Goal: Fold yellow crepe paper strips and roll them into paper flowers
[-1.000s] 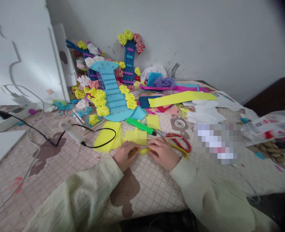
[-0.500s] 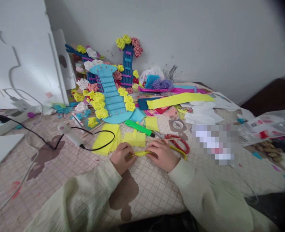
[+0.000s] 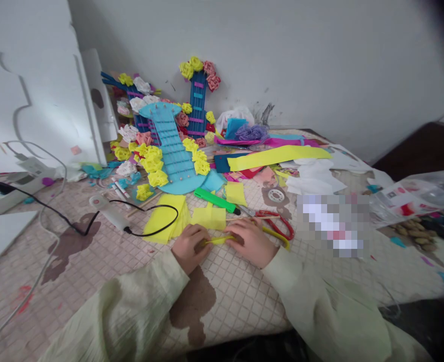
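Observation:
Between my two hands runs a folded yellow paper strip (image 3: 220,241). My left hand (image 3: 192,247) pinches its left end, fingers closed. Curled over the strip, my right hand (image 3: 252,242) grips it farther along, and the strip's tail comes out past the right side of that hand. Just beyond the hands lie yellow paper squares (image 3: 209,217), a green utility knife (image 3: 216,201) and red-handled scissors (image 3: 276,223), partly behind my right hand. A thin wooden stick crosses the scissors. My fingertips are partly hidden.
A light-blue guitar-shaped piece (image 3: 173,151) with yellow paper flowers stands at the back. To the left are a white glue gun (image 3: 109,213) with a black cord and a power strip (image 3: 14,188). A tape roll (image 3: 275,195) and a plastic bag (image 3: 414,193) lie to the right.
Both hands keep hold of the yellow strip in nearly the same place. The right-hand fingers have shifted slightly; the whole view has moved a little.

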Demonstrator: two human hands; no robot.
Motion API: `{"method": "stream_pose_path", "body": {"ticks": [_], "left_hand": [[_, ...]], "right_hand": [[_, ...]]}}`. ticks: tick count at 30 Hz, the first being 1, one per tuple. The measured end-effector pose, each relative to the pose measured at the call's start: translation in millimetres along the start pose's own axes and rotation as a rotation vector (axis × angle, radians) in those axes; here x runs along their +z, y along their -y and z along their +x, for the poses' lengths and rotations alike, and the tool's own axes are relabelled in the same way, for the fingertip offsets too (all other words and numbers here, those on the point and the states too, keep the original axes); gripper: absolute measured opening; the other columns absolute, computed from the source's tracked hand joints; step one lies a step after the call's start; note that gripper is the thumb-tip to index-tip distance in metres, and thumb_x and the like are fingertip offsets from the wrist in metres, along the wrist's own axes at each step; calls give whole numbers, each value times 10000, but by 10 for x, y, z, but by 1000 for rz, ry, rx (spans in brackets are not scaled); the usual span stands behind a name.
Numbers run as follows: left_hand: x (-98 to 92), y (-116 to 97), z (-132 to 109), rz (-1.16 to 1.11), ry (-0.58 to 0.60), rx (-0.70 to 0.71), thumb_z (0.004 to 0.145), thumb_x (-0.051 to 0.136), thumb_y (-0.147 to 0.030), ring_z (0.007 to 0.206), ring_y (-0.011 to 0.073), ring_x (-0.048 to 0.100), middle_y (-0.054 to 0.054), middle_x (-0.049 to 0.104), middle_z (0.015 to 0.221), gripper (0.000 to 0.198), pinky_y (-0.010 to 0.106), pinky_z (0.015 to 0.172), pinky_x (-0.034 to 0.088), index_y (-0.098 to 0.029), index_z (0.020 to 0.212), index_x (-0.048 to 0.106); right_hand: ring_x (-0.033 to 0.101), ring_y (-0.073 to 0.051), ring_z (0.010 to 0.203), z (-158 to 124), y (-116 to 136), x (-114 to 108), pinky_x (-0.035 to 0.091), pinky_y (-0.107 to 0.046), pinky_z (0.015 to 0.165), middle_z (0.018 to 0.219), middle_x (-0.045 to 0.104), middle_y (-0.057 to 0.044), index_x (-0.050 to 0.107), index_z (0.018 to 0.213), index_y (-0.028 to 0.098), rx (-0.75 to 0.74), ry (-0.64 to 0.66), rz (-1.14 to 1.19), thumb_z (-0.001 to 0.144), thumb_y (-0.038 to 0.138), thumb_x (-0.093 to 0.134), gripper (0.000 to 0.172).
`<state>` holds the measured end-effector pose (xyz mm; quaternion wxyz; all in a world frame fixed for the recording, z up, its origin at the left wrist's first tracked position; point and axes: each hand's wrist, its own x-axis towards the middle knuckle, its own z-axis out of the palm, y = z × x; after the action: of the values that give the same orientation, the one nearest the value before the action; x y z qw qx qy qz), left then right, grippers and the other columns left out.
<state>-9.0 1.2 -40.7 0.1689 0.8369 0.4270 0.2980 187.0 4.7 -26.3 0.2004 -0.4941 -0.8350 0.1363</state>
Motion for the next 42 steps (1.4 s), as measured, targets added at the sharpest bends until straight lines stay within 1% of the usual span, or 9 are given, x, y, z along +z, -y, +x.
{"method": "stream_pose_path", "body": {"ticks": [5,9,13,18,22,24,29,34,42], "left_hand": [[3,1,-4,4,-13,8,747,521,-205,750,171,515,46,579,791,74,325,707,432,-167,725,581],[-6,3,3,-14,-17,2,770,491,-198,742,166,527,48,592,783,114,317,697,441,-170,736,596],[11,38,-4,-38,-33,12,766,494,-197,749,166,540,46,607,787,116,315,695,447,-175,780,608],[38,63,-16,-37,-58,9,745,510,-191,755,168,539,43,606,795,87,316,703,445,-181,735,596],[17,56,-17,-32,-22,22,742,501,-185,752,170,536,41,604,785,94,318,703,443,-185,720,592],[6,59,-20,-37,2,15,738,502,-184,755,174,538,36,610,779,98,322,702,445,-188,779,590],[1,72,-35,-80,-2,-15,714,527,-180,766,176,547,23,619,774,258,326,705,451,-195,971,546],[-9,51,-29,-115,17,20,701,525,-150,794,174,547,38,609,825,175,317,713,450,-184,867,570],[11,36,-25,-74,10,68,700,540,-161,768,174,541,44,604,798,48,324,704,444,-177,721,579]], "right_hand": [[505,-165,869,-8,12,-24,236,-392,818,866,601,1,612,761,220,-43,15,22,765,200,550,65],[501,-174,883,6,19,-17,244,-390,808,845,611,-11,599,756,204,-36,20,18,770,201,544,58],[499,-171,879,15,25,-20,252,-379,799,818,604,0,592,740,203,-17,28,-4,751,210,564,31],[490,-181,906,10,30,-35,260,-370,800,801,585,-2,580,686,188,15,61,-8,709,235,607,59],[496,-178,889,11,44,-40,265,-359,785,811,589,1,580,684,191,22,75,17,695,235,616,57],[512,-166,838,13,51,-41,274,-346,763,770,596,14,580,709,193,51,88,56,675,208,628,60],[522,-156,771,12,53,-42,286,-325,725,705,593,16,599,768,188,101,101,105,661,188,630,112],[517,-167,828,-5,56,-46,266,-354,782,763,594,16,605,709,199,85,92,105,658,212,644,65],[511,-185,842,-26,57,-39,254,-377,783,767,602,4,609,695,197,74,67,114,660,198,642,48]]}}
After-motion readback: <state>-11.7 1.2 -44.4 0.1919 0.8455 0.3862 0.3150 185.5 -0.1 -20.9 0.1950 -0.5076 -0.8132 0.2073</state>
